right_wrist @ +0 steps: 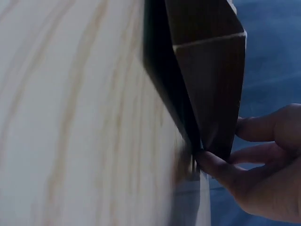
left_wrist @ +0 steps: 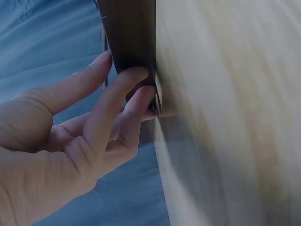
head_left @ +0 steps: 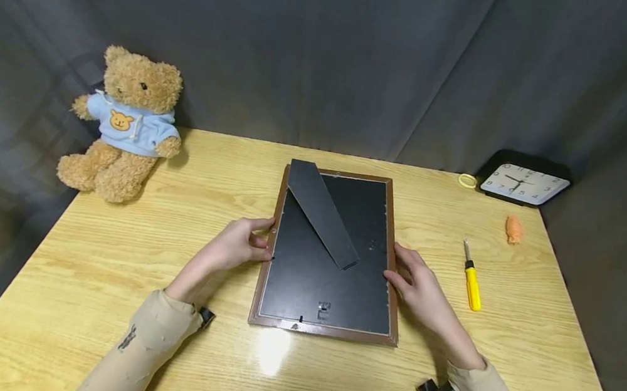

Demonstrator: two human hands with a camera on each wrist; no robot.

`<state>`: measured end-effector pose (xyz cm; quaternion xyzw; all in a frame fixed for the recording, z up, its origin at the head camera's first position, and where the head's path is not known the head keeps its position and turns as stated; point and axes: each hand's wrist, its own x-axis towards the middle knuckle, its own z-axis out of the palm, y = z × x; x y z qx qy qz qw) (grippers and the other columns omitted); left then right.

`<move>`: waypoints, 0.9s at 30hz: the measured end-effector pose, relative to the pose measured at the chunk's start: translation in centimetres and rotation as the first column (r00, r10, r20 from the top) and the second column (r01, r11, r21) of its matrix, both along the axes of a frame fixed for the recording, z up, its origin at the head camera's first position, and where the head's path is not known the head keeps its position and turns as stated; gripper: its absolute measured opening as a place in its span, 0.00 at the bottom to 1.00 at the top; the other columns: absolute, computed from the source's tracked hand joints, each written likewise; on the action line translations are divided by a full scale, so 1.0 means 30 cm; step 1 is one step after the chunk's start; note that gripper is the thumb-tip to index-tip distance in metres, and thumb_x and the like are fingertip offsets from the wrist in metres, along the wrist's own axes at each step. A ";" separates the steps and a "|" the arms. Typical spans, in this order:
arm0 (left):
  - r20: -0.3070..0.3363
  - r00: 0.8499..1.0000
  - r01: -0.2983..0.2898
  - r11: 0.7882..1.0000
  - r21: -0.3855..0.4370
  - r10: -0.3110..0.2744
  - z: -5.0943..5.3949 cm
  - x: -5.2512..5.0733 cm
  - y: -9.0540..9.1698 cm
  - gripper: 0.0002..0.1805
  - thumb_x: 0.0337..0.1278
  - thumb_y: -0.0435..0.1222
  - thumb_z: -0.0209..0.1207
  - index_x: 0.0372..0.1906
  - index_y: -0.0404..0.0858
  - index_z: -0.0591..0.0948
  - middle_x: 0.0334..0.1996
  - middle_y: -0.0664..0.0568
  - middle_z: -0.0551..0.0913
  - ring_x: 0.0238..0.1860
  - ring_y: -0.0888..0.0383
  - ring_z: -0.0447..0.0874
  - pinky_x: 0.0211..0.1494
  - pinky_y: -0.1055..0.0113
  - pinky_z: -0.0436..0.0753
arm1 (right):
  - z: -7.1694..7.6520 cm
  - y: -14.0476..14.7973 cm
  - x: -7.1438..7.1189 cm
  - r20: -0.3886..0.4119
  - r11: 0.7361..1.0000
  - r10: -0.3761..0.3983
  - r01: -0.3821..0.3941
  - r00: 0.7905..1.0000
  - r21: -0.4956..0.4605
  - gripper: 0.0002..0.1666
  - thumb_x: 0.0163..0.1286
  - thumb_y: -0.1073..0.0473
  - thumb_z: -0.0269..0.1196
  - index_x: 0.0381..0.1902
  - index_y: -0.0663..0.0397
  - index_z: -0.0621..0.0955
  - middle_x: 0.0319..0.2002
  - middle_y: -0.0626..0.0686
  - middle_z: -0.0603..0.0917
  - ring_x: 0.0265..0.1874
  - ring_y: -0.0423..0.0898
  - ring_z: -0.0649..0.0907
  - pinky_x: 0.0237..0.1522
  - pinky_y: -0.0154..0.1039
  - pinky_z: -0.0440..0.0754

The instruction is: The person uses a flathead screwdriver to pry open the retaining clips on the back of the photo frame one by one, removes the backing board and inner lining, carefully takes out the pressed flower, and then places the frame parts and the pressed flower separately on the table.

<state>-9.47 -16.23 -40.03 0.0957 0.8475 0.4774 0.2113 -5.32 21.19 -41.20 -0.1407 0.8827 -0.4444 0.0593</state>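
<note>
From here, the picture frame (head_left: 293, 288) lies back side up at the middle of the counter (head_left: 340, 387), its long axis running away from the person. What matters most, I'd judge, is that it sits squarely between the hands, neither clearly nearer. The left hand (head_left: 235, 243) pinches the left long edge about halfway along, so the frame lies to its right; the right hand (head_left: 419, 291) pinches the opposite edge, with the frame to its left. Each grip has fingers around the border. The stand (head_left: 323, 215) slants between them, its narrow end toward the right hand. Whether the frame is slightly lifted, I can't tell.
</note>
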 end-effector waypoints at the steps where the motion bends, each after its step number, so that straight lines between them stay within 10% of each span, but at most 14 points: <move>1: -0.003 1.000 0.003 1.000 -0.004 -0.003 0.000 0.001 0.001 0.44 0.57 0.19 0.72 0.78 0.21 0.65 0.74 0.29 0.70 0.52 0.44 0.90 0.53 0.65 0.89 | 0.000 0.000 0.000 0.001 1.000 -0.001 0.001 1.000 0.004 0.35 0.77 0.74 0.63 0.76 0.83 0.63 0.67 0.77 0.73 0.65 0.71 0.78 0.62 0.60 0.80; 17: -0.051 0.999 0.000 0.999 0.039 0.002 0.003 -0.006 -0.055 0.54 0.62 0.25 0.72 0.85 0.26 0.51 0.79 0.31 0.65 0.67 0.36 0.79 0.66 0.50 0.82 | 0.027 0.026 -0.005 0.023 0.995 -0.002 0.000 1.000 0.097 0.33 0.81 0.67 0.62 0.76 0.80 0.66 0.68 0.76 0.74 0.64 0.71 0.80 0.62 0.62 0.81; 27: 0.004 0.996 0.084 0.991 0.104 -0.085 0.011 0.042 -0.096 0.52 0.62 0.26 0.72 0.83 0.23 0.52 0.81 0.28 0.57 0.71 0.32 0.73 0.66 0.56 0.81 | 0.060 0.209 0.023 -0.280 0.949 -0.127 0.199 0.951 0.246 0.25 0.73 0.75 0.67 0.65 0.78 0.77 0.54 0.75 0.82 0.45 0.70 0.86 0.41 0.61 0.87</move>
